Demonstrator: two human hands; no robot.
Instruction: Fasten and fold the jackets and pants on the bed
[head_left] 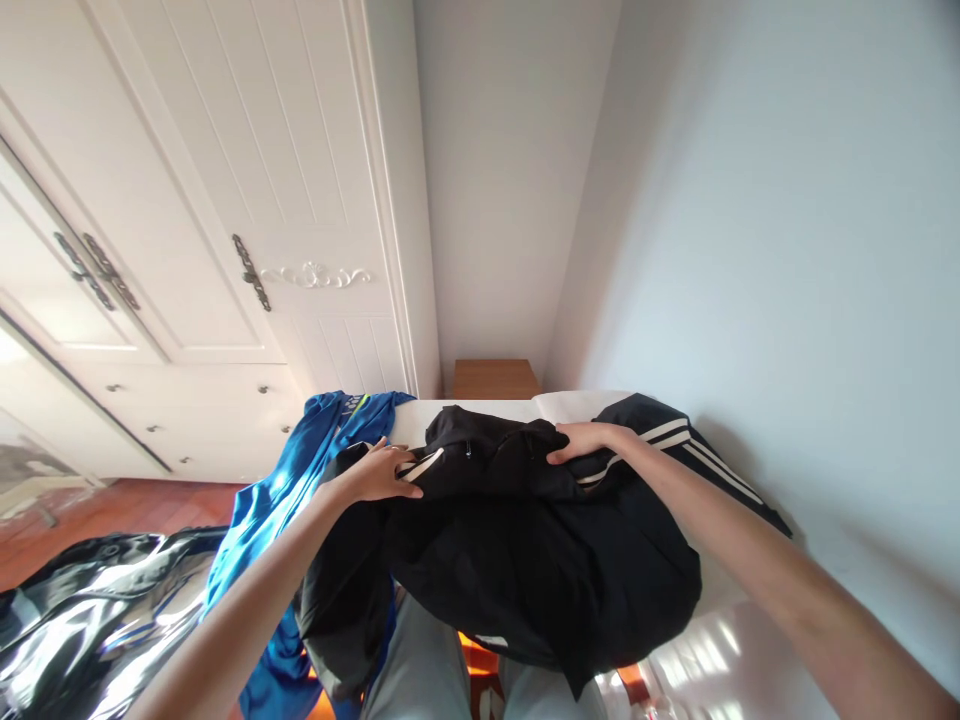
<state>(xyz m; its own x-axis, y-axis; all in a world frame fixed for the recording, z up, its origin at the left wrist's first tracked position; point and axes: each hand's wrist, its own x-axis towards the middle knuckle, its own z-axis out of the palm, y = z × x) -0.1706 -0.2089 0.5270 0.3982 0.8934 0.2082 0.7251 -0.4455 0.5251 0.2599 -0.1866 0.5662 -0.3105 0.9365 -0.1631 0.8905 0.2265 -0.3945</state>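
A black jacket [495, 560] with pale stripes along its sleeves lies spread in front of me, its lower part hanging over the near edge of a white surface. My left hand [379, 475] grips the fabric by the striped shoulder on the left, thumb toward me. On the other side of the collar, my right hand [585, 440] is closed on the cloth near the right shoulder. Between the hands the collar area is bunched, with small cord ends showing. The right sleeve [697, 450] stretches out toward the wall. Parts of my fingers are hidden in the folds.
A blue garment [277, 500] drapes over the left end of the white surface [420, 420]. Shiny, dark and silvery items [112, 610] lie at lower left. Behind stand a white wardrobe [202, 180] and a small wooden piece [495, 378]. A wall [810, 250] rises on the right.
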